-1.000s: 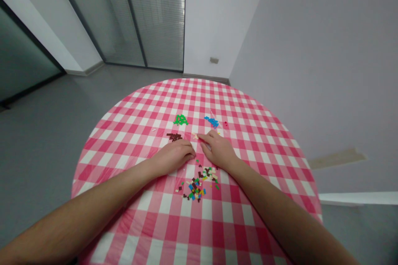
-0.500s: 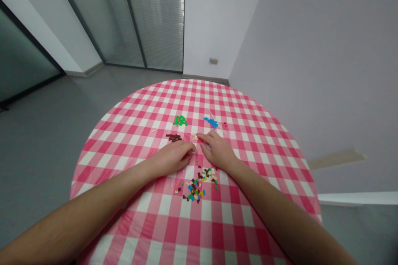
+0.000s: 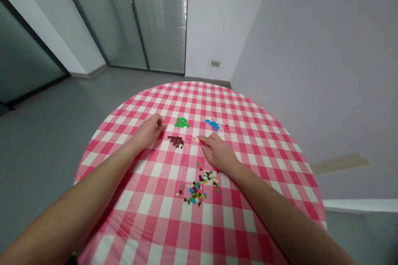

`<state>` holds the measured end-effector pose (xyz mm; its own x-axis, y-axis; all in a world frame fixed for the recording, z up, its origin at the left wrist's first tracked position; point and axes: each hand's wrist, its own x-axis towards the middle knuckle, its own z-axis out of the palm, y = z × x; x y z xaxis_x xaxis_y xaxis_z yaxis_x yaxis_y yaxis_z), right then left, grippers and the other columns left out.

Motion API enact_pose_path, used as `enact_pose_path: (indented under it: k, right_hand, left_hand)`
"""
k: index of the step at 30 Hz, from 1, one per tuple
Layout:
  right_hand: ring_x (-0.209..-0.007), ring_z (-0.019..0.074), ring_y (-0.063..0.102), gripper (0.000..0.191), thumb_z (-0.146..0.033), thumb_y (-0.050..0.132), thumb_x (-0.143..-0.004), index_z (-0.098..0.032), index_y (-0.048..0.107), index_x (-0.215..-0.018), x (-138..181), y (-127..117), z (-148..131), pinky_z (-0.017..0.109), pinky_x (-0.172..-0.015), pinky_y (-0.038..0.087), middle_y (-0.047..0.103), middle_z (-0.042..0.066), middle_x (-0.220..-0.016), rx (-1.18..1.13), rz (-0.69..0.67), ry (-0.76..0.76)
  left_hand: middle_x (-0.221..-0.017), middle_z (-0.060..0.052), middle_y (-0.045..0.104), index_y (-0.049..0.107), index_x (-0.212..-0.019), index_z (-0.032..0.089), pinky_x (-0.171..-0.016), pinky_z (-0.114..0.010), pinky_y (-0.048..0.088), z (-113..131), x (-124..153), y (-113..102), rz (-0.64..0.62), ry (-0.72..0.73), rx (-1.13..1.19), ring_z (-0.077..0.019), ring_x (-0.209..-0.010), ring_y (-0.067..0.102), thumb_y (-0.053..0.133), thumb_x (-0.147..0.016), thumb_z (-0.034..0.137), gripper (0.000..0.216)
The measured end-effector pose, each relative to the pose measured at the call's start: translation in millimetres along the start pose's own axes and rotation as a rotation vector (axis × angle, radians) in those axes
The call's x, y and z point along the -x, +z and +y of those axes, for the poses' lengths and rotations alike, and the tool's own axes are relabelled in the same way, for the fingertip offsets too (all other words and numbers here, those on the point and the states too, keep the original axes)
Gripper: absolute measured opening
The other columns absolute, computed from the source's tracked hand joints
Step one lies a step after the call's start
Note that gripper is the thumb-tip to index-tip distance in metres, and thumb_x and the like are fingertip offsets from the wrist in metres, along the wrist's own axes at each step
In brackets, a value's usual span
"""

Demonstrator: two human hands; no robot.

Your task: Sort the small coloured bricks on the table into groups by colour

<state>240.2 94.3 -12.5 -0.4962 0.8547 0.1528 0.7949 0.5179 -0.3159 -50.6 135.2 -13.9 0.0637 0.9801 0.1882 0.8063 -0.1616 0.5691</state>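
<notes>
My left hand (image 3: 149, 131) is at the left of the small piles, fingers curled together; whatever sits between the fingertips is too small to make out. Just right of it lies a pile of green toy bricks (image 3: 182, 123), with dark brown bricks (image 3: 176, 141) nearer to me. My right hand (image 3: 220, 152) rests on the table, its index finger stretched out at a few cream bricks (image 3: 196, 138) and the thumb apart. Beyond this hand are blue bricks (image 3: 213, 124). A mixed heap of tiny bricks (image 3: 196, 190) is spread between my forearms.
A pink-and-white checked cloth (image 3: 192, 232) covers the round table. A couple of red pieces (image 3: 226, 126) lie right of the blue pile. Glass partitions (image 3: 161, 20) and a white wall (image 3: 217, 16) stand behind the table; another wall (image 3: 311, 70) is at the right.
My left hand has moved left and away from me, from beside the right hand to left of the green pile, uncovering the brown bricks. The right hand has stayed at the cream bricks.
</notes>
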Motion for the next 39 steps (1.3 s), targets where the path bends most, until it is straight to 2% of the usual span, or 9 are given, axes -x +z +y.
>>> enact_pose_path:
  k: [10, 15, 19, 23, 27, 39]
  right_hand:
    - [-0.095, 0.0208, 0.061, 0.038, -0.023, 0.05, -0.096, -0.02, 0.057, -0.133, 0, 0, 1, 0.029, -0.076, 0.049, 0.063, 0.009, -0.105, -0.014, 0.02, -0.021]
    - [-0.092, 0.0202, 0.062, 0.036, -0.023, 0.05, -0.096, -0.02, 0.06, -0.13, 0, 2, 2, 0.029, -0.075, 0.049, 0.064, 0.009, -0.103, -0.032, 0.031, -0.011]
    - [-0.093, 0.0204, 0.062, 0.035, -0.023, 0.05, -0.095, -0.019, 0.061, -0.128, -1, 2, 2, 0.03, -0.078, 0.049, 0.065, 0.01, -0.103, -0.048, 0.037, -0.009]
    - [-0.091, 0.0201, 0.062, 0.033, -0.023, 0.049, -0.095, -0.018, 0.063, -0.125, -1, 2, 2, 0.03, -0.079, 0.049, 0.067, 0.01, -0.1, -0.066, 0.037, -0.01]
    - [-0.092, 0.02, 0.062, 0.033, -0.023, 0.049, -0.095, -0.018, 0.063, -0.124, -1, 3, 3, 0.03, -0.08, 0.049, 0.068, 0.01, -0.1, -0.072, 0.046, -0.011]
    - [-0.092, 0.02, 0.062, 0.034, -0.024, 0.048, -0.096, -0.018, 0.063, -0.125, -1, 1, 2, 0.03, -0.078, 0.048, 0.068, 0.009, -0.102, -0.061, 0.047, -0.007]
  left_hand:
    - [-0.087, -0.004, 0.069, 0.058, -0.092, 0.02, -0.064, -0.028, 0.045, 1, 2, 3, -0.023, -0.001, 0.026, -0.0196, -0.072, 0.062, 0.054, -0.085, 0.038, 0.02]
    - [-0.09, -0.004, 0.073, 0.064, -0.097, 0.02, -0.067, -0.029, 0.048, -3, 2, 0, -0.049, -0.028, 0.06, -0.0211, -0.074, 0.065, 0.057, -0.079, 0.03, 0.022]
    - [-0.093, -0.006, 0.074, 0.069, -0.098, 0.019, -0.072, -0.032, 0.05, -3, 1, -1, -0.035, -0.046, 0.011, -0.023, -0.078, 0.066, 0.054, -0.083, 0.031, 0.025]
    - [-0.1, -0.008, 0.075, 0.073, -0.094, 0.019, -0.076, -0.033, 0.05, -3, -1, -3, -0.099, 0.005, -0.058, -0.0251, -0.085, 0.067, 0.048, -0.087, 0.032, 0.029]
    - [-0.093, -0.008, 0.075, 0.075, -0.087, 0.02, -0.075, -0.033, 0.05, -1, -1, -5, -0.14, 0.028, -0.116, -0.0253, -0.081, 0.067, 0.05, -0.085, 0.032, 0.027]
    - [-0.088, -0.007, 0.075, 0.074, -0.082, 0.021, -0.069, -0.034, 0.049, -4, -1, -3, -0.128, 0.046, -0.117, -0.0258, -0.077, 0.067, 0.051, -0.086, 0.034, 0.027]
